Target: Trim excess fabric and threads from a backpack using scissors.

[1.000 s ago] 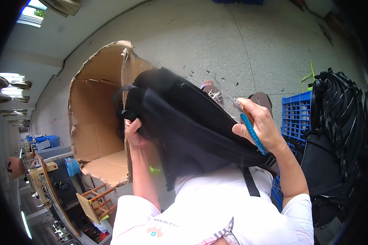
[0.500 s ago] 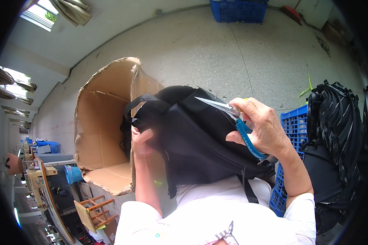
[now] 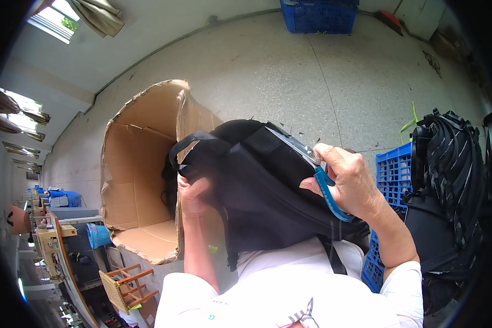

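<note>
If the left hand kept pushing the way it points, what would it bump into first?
The left hand already grips the black backpack near its top handle. Going straight on, it would probably press further into the backpack; the open cardboard box lies beside and behind it, though depth is hard to judge.

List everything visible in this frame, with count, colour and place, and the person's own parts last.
Backpack: one, black, centre, held up in both hands.
Scissors: one pair, blue handles, in the right hand against the backpack.
Cardboard box: one, brown, open, left of the backpack.
Plastic crates: two in view, blue, one at right, one at top edge.
Black straps: a bundle, far right.
Concrete floor: grey, behind everything.
Left hand: gripping the backpack's left side.
Right hand: holding scissors, on the backpack.
</note>
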Demonstrator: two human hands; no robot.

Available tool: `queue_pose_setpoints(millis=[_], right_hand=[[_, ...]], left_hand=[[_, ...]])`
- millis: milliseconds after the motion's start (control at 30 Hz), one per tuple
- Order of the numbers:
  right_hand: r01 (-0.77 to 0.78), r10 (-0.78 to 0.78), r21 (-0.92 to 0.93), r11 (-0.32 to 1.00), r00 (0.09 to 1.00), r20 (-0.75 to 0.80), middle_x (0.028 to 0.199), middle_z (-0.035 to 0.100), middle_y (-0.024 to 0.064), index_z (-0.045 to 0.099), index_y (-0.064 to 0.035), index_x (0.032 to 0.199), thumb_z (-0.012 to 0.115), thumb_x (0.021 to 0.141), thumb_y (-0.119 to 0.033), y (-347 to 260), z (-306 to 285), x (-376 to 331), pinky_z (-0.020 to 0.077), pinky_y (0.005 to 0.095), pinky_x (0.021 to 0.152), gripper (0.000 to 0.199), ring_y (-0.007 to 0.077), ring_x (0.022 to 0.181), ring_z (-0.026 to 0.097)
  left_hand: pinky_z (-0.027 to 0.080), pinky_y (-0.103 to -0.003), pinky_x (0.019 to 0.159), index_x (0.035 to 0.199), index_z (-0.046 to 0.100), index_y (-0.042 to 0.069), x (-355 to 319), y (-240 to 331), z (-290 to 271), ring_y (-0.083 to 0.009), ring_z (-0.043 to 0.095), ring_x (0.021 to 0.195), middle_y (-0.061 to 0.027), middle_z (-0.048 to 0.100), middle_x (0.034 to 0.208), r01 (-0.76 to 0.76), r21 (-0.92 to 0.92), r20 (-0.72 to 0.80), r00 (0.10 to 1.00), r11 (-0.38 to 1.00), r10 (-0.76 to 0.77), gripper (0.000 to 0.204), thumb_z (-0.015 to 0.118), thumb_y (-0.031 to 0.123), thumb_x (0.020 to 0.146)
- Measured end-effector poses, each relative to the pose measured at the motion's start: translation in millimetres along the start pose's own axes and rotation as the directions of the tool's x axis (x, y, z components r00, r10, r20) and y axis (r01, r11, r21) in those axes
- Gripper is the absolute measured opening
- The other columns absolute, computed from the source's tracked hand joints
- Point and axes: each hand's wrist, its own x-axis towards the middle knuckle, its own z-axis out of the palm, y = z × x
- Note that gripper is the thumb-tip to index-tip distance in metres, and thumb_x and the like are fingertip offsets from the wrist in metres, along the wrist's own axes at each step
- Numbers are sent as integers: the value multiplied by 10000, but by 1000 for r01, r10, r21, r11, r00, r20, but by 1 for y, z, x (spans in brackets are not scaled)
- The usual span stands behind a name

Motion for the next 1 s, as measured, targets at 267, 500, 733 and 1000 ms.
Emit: queue_pose_setpoints(millis=[267,500,733,1000], right_hand=[[0,0,1,1000,999,48,823,601,187,555,2,1030,681,703,-488,1,-17,11,509,351,608,603,295,676,623],[67,-66,-27,997,997,30,715,593,153,573,16,947,657,749,-435,12,-22,6,497,319,574,499,254,608,610],[-20,21,-7,1000,987,159,776,589,167,569,11,999,607,712,-599,15,-41,18,484,359,658,675,230,721,593],[116,-108,-33,993,977,183,706,601,125,578,1,932,650,734,-494,23,-51,13,488,306,597,538,240,626,601]], left_hand=[[515,-354,749,945,437,131,-10,5,3,-231,575,849,-73,541,991,1,-59,-109,994,998,-7,542,711,-84,530],[520,-358,744,930,412,134,-8,8,15,-226,569,843,-75,532,964,7,-13,-78,997,1000,-8,568,743,-68,515],[516,-343,752,984,460,102,-12,13,20,-219,574,844,-73,543,970,9,74,-91,996,997,-3,635,808,-15,466],[509,-330,760,1038,481,69,-11,9,27,-202,563,861,-74,551,984,-34,62,-69,997,997,39,689,833,17,449]])
